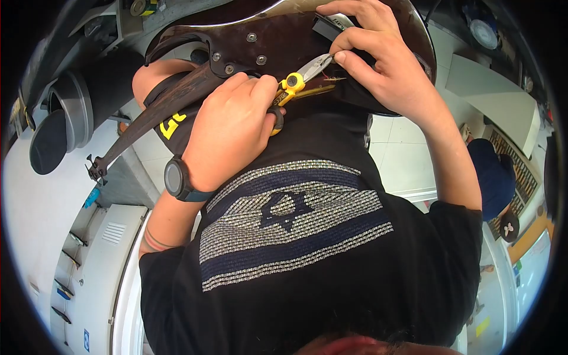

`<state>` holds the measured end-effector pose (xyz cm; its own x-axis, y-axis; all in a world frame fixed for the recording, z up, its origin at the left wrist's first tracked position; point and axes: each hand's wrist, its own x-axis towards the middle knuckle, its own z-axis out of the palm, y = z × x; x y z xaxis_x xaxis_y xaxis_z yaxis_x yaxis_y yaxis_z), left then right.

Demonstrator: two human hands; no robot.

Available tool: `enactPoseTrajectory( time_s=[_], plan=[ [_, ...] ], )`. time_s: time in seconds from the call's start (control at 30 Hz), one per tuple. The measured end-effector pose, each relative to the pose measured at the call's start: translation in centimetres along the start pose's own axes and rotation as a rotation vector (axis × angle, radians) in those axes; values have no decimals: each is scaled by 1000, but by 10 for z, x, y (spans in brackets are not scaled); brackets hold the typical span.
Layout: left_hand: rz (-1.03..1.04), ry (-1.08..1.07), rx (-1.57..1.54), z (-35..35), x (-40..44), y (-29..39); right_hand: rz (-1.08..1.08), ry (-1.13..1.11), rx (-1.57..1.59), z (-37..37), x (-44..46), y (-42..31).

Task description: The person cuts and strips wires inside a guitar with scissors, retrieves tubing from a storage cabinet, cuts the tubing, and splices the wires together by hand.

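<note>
A dark, glossy electric guitar (pixel 293 35) lies back side up across my lap, its neck (pixel 157 112) running down to the left. My left hand (pixel 234 121), wearing a watch, is closed around yellow-and-black pliers (pixel 294 81). Their grey jaws point up and right to the fingertips of my right hand (pixel 384 62). Its thumb and index finger pinch at the jaw tips; what lies between them is too small to name. Under the right hand's other fingers sits a small black block with pale lettering (pixel 330 28). A thin yellow strip (pixel 316 91) and fine wires (pixel 333 78) show below the jaws.
Metal screws (pixel 261 60) sit in the guitar's back near the neck joint. A grey-and-black cylinder (pixel 71 112) stands at left above a white cabinet (pixel 112 248). At right, a person in dark clothing (pixel 491 177) is beside a rack (pixel 520 171) of small parts.
</note>
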<state>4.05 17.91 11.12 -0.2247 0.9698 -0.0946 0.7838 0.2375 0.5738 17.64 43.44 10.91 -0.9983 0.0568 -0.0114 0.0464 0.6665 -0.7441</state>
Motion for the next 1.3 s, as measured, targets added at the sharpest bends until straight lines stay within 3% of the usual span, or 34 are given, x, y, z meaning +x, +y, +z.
enactPoseTrajectory(
  time_s=[0.07,0.17,0.57,0.97,1.17,1.3],
  plan=[
    [0,4,6,-1,0,1,56,-20,-5,-7,2,-18],
    [4,8,25,-4,3,3,-104,26,23,5,-2,10],
    [13,21,57,-4,3,3,55,-44,26,-4,0,-15],
    [10,-11,62,-8,3,1,-40,-39,16,7,-5,10],
    [7,-26,50,-10,1,-2,102,-87,58,-5,0,-12],
    [-13,-19,12,-11,1,-3,69,-82,46,-5,0,-12]
  ],
)
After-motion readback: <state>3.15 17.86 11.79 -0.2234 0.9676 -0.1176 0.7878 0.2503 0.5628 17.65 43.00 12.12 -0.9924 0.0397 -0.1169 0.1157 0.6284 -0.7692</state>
